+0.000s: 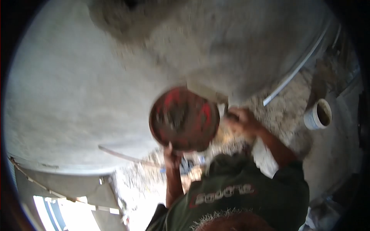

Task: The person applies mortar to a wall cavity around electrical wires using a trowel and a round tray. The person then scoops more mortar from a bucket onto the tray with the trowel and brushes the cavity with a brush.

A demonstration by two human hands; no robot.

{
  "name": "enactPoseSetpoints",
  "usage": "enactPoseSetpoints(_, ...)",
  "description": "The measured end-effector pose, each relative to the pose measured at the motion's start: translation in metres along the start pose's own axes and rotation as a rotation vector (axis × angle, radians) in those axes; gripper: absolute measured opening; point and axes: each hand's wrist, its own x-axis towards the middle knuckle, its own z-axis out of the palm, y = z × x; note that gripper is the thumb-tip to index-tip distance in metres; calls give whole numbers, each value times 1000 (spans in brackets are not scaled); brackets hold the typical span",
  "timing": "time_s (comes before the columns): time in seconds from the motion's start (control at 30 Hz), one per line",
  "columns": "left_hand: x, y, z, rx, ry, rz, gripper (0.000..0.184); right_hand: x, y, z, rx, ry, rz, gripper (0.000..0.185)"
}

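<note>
My left hand (172,157) grips the lower edge of a round red pan (206,133), its fingers closed on the rim. Grey-brown mortar (175,115) lies in a lump on the pan and smears its surface. Closed around the handle of a trowel (206,92), my right hand (241,120) is just right of the pan. The trowel's flat blade reaches left over the pan's upper right edge, close to the grey plastered surface (84,88). Motion blurs the right hand and the blade; whether the blade touches the surface I cannot tell.
A white bucket (312,118) with grey material inside stands at the right. A pale strip (287,79) runs diagonally at the upper right. A long thin bar (123,155) lies left below the pan. Rough, littered ground (140,184) and a bright opening (65,213) show lower left.
</note>
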Motion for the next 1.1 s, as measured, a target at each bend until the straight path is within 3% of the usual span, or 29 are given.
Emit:
enactPoseSetpoints(0.07, 5, -1, 9, -12, -35, -33, 68, -12, 5, -18, 79, -84, 277, 23)
enactPoseSetpoints(0.1, 7, 0, 22, -50, -30, 3, 67, -18, 1, -24, 116, 3, 402, 24)
enactPoseSetpoints(0.13, 12, -4, 15, -122, -123, -9, 64, -19, -2, -40, 156, -86, 417, 27)
enactPoseSetpoints(0.27, 18, -14, 27, -176, -80, -13, 64, -15, -32, -72, 106, -109, 564, 44)
enactPoseSetpoints(0.43, 21, -36, 37, -153, -100, -92, 65, -5, -21, -29, 171, -210, 691, 47)
enactPoseSetpoints(0.5, 20, -40, 40, -133, -113, -224, 66, 6, -6, 1, 297, -339, 614, 47)
enactPoseSetpoints(0.67, 14, -51, 43, -187, -112, -157, 68, -1, -17, 24, 161, -271, 498, 40)
enactPoseSetpoints(0.73, 15, -53, 48, -233, -118, -149, 70, -7, -15, 22, -756, -71, -272, 31)
enactPoseSetpoints(0.77, 17, -53, 44, -241, -129, -165, 71, -11, -23, 22, -967, -10, -235, 26)
enactPoseSetpoints(0.93, 22, -52, 45, -294, -171, -142, 73, 0, -55, 28, -836, 197, -470, 32)
enactPoseSetpoints(1.0, 22, -56, 43, -227, -149, -103, 71, -6, -70, 29, -145, 0, 213, 38)
enactPoseSetpoints(1.03, 23, -58, 41, -231, -160, -110, 71, -8, -63, 23, -13, -57, 387, 44)
enactPoseSetpoints(1.1, 22, -62, 37, -340, -170, -168, 69, -23, -25, -1, 41, -72, 488, 44)
